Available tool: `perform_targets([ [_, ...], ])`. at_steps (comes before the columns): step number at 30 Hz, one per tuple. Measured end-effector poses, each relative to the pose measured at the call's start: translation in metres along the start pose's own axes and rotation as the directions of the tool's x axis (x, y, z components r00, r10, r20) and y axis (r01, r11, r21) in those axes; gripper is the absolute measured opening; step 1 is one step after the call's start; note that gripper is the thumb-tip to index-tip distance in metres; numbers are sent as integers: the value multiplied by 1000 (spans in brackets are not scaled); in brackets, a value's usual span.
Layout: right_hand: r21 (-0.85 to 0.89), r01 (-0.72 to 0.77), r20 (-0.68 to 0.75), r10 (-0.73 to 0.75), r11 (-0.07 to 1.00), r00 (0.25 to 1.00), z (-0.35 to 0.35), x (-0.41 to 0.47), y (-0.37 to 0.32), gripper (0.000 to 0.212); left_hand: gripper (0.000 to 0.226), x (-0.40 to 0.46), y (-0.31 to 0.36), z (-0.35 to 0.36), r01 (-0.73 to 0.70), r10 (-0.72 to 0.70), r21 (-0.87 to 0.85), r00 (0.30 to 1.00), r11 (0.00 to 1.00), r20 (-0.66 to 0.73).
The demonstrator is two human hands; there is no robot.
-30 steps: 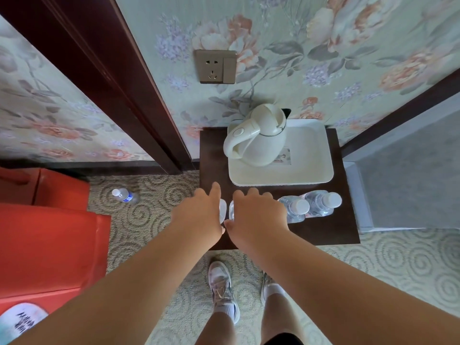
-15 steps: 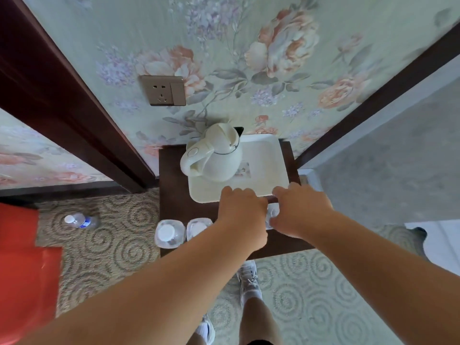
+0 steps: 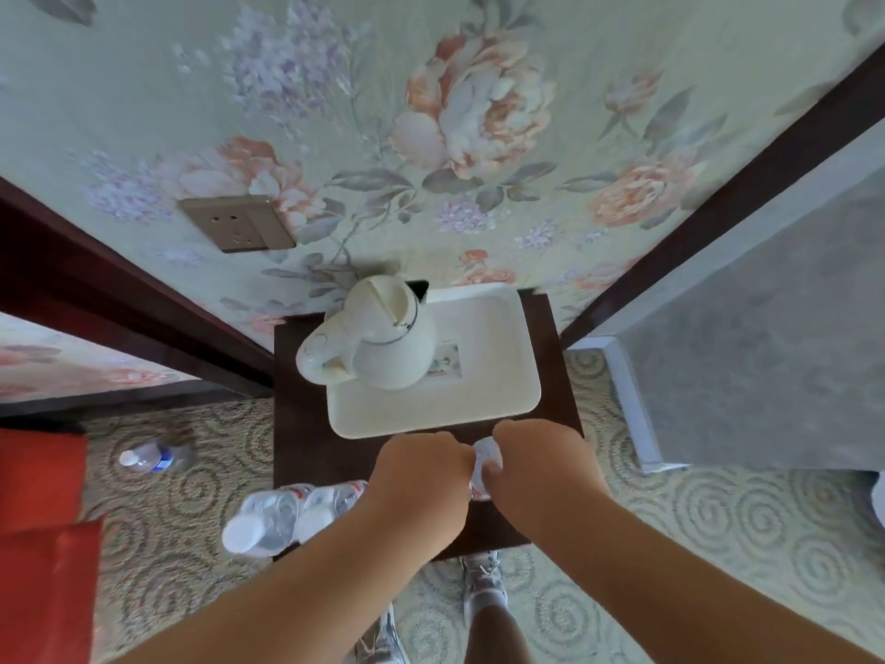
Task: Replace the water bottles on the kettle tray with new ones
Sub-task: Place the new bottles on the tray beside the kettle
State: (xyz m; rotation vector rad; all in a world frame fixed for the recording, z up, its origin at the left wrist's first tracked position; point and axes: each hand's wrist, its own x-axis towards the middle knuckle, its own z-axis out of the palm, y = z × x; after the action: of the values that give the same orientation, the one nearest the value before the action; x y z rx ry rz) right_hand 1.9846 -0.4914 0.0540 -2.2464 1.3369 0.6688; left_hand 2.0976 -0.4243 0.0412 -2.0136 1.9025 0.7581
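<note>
A cream kettle [image 3: 378,342] stands on the left part of a cream tray [image 3: 483,404], which rests on a small dark table [image 3: 306,424]. Just in front of the tray, both my hands are curled over the table. My right hand [image 3: 541,467] grips a clear water bottle [image 3: 486,464] whose top shows between the hands. My left hand [image 3: 416,476] is closed beside it, over a bottle that its fingers hide. Two more water bottles [image 3: 268,519] [image 3: 330,503] stand at the table's front left corner.
Another bottle [image 3: 151,457] lies on the patterned carpet to the left of the table. A red piece of furniture [image 3: 43,534] fills the lower left. Floral wallpaper with a socket [image 3: 239,225] is behind the table, and a grey panel [image 3: 766,366] stands to the right.
My hands left the two left bottles, moved right and closed around the two right bottles. The view has shifted, so the table now sits nearer the middle.
</note>
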Motion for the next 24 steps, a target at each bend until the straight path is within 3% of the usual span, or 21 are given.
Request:
perform_targets([
  [6, 39, 35, -114, -30, 999, 993, -85, 37, 23, 14, 28, 45, -7, -71, 44, -49, -42, 993, 998, -112],
  [12, 20, 90, -229, -83, 996, 970, -150, 105, 37, 12, 23, 112, -27, -136, 99, -105, -41, 979, 994, -173],
  [21, 48, 140, -243, -124, 989, 962, -136, 179, 34, 26, 41, 175, -56, -123, 210, -229, -138, 963, 968, -141],
  [24, 45, 134, -238, -120, 990, 964, -120, 190, 34, 26, 36, 184, -59, -109, 210, -236, -149, 953, 966, -189],
])
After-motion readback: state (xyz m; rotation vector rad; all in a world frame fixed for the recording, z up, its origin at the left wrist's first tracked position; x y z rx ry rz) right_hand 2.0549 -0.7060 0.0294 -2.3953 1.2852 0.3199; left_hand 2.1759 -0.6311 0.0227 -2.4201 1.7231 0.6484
